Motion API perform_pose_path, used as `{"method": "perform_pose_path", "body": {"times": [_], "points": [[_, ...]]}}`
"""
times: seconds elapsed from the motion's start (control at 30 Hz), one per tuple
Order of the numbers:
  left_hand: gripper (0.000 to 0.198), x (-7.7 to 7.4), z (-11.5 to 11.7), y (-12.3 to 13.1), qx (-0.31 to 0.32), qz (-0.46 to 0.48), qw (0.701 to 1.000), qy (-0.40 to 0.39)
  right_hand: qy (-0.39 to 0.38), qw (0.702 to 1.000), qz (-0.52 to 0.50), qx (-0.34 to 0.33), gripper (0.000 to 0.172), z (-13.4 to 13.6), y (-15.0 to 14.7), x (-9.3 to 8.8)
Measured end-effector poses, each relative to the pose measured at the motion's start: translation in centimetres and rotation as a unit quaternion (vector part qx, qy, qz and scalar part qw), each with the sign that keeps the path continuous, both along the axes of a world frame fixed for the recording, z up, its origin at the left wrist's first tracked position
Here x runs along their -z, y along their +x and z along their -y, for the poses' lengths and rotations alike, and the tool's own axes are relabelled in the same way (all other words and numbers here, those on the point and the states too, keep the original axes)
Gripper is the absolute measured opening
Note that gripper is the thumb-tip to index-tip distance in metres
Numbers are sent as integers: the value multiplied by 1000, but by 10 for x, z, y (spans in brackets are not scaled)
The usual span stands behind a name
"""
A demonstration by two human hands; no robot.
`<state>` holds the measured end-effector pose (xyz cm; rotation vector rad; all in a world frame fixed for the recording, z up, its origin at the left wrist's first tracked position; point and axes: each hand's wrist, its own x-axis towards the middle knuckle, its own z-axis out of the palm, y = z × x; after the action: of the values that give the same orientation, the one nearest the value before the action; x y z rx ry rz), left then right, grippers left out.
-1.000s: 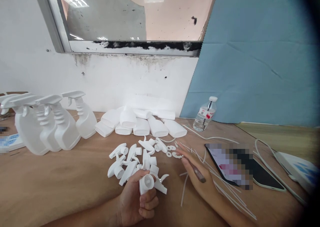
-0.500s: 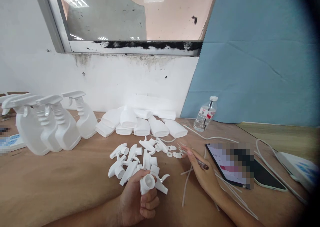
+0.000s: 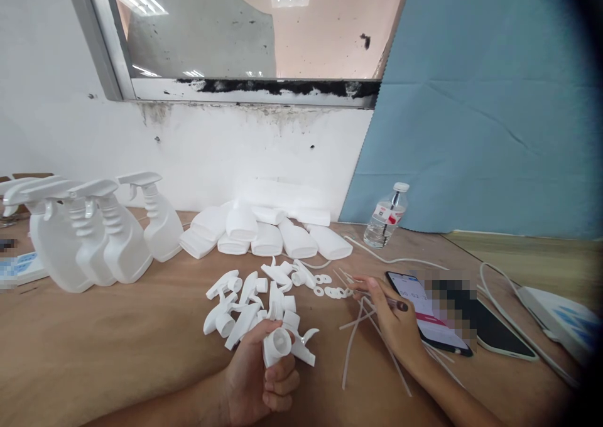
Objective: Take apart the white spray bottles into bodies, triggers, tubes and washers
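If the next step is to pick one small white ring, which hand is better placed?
Probably the right hand: it is nearer to the white rings and holds a slim tool. The left hand is farther from them and occupied, gripping a white spray head.

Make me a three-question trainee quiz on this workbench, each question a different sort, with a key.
1. Multiple choice: what does the left hand hold?
a) a phone
b) a white spray head
c) a plastic tube

2. True or false: in the picture, the clear water bottle stands to the right of the lying white bottles.

3. Fill in: the small white rings lie between the loose spray heads and the ____.

Key: 1 b; 2 true; 3 right hand.
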<state>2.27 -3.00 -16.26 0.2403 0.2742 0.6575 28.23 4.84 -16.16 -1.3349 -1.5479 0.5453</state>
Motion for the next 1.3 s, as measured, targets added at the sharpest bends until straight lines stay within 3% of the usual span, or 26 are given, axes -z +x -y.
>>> {"method": "perform_pose_path", "body": {"times": [0.27, 0.6, 0.83, 1.3], "points": [[33, -2, -1, 1, -1, -22, 1000, 3, 1, 999, -29, 12, 43, -4, 3, 0], [31, -2, 1, 1, -5, -29, 1000, 5, -35, 998, -35, -48, 42, -7, 1, 1], [32, -2, 1, 0, -2, -21, 1000, 8, -1, 1000, 0, -5, 39, -8, 7, 2], [35, -2, 1, 0, -1, -18, 1000, 4, -21, 1000, -20, -7, 39, -14, 8, 9]]}}
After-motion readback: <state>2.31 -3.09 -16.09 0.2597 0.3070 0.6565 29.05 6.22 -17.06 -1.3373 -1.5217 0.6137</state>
